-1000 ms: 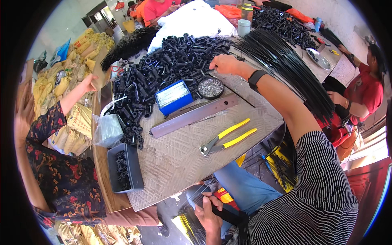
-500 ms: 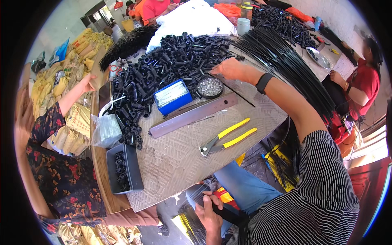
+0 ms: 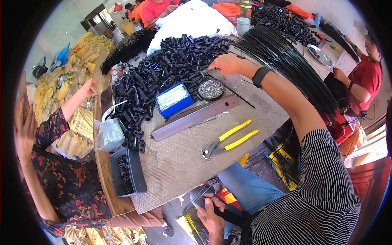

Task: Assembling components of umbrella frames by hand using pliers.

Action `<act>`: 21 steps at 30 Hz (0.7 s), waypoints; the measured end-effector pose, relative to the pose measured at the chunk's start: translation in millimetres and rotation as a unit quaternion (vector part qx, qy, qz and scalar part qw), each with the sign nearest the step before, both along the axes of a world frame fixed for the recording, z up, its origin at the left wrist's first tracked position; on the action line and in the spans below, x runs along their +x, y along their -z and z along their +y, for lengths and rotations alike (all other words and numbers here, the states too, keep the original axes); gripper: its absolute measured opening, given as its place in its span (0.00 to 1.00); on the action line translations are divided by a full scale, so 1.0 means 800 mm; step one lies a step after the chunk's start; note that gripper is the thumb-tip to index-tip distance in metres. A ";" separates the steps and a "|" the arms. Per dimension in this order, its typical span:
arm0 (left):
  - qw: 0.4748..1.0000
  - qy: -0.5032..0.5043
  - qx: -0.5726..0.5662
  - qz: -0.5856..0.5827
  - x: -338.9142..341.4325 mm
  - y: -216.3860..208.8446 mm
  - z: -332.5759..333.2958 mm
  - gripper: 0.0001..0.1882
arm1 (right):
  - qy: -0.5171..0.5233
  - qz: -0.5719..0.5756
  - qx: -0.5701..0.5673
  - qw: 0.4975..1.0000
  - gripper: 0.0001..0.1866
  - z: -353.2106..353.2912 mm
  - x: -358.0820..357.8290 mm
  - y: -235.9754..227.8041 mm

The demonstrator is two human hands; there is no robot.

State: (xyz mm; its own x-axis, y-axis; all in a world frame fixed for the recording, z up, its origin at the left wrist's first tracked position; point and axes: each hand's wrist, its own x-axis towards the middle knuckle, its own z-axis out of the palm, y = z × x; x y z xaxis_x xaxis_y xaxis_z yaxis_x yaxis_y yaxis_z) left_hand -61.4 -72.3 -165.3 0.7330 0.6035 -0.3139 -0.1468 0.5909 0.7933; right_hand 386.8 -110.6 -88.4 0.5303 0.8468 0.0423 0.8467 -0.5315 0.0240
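The near left hand (image 3: 213, 219) clasps a dark object (image 3: 229, 215), and the right hand (image 3: 229, 65), grip unclear, is at the black tubes (image 3: 179, 63), beyond a dish (image 3: 210, 99) of clear bits (image 3: 211, 87), a blue box (image 3: 179, 108) of white strips (image 3: 171, 96) and, left, a grey bin (image 3: 138, 173).

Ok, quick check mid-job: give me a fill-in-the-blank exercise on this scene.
1. The right hand is beside the tube pile, whose colour is ____.
2. The pliers have ____ handles.
3. The tray is ____.
4. In the picture, the round dish sits on the tray's ____ side.

Missing words: black; yellow; blue; right.
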 end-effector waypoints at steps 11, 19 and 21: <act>1.000 0.006 0.009 0.007 0.004 0.003 0.003 0.09 | -0.064 0.007 -0.086 0.994 0.29 -0.003 0.000 0.005; 1.000 0.015 0.001 0.010 0.005 -0.001 0.001 0.09 | -0.039 0.058 -0.073 0.995 0.29 -0.011 0.000 0.001; 1.000 0.009 0.004 0.007 0.007 0.000 -0.002 0.09 | -0.026 0.028 -0.072 0.997 0.28 -0.007 0.002 0.003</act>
